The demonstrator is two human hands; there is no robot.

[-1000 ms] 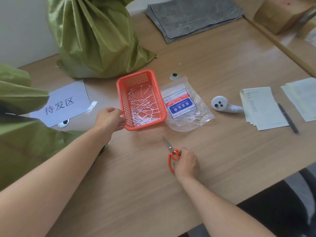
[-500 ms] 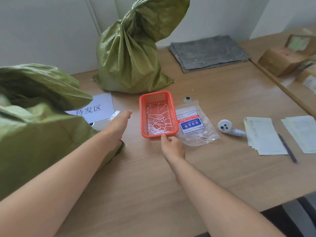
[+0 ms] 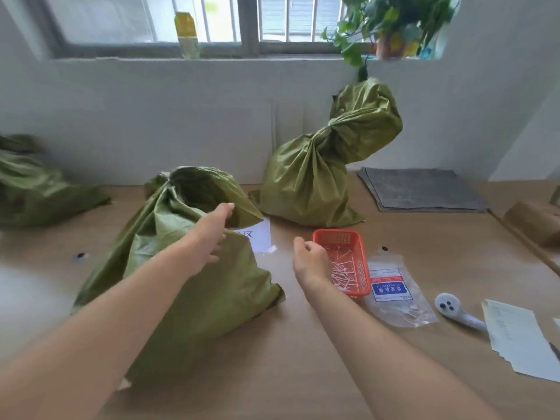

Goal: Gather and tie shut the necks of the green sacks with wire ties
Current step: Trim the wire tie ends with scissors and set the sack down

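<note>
A green sack (image 3: 188, 283) slumps on the table in front of me, its neck loose and open at the top. My left hand (image 3: 209, 234) lies on its upper flap, thumb against the flap's edge, fingers apart. My right hand (image 3: 309, 262) hovers at the left side of a red basket (image 3: 336, 236) holding several white wire ties (image 3: 342, 268); its fingers curl away from me, so what they hold is hidden. A second green sack (image 3: 309, 183) stands behind the basket with its neck gathered tight. A third sack (image 3: 36, 192) lies at far left.
A clear packet of ties (image 3: 394, 295) lies right of the basket, then a white handheld device (image 3: 451, 307) and paper sheets (image 3: 515, 334). Grey mats (image 3: 421, 189) sit at back right, a cardboard box (image 3: 536, 222) at the right edge. A white label sheet (image 3: 260, 237) peeks from behind the open sack.
My view has lifted toward the wall and window. My right hand let go of the scissors and went to the basket. My left hand moved from the basket onto the open sack's flap.
</note>
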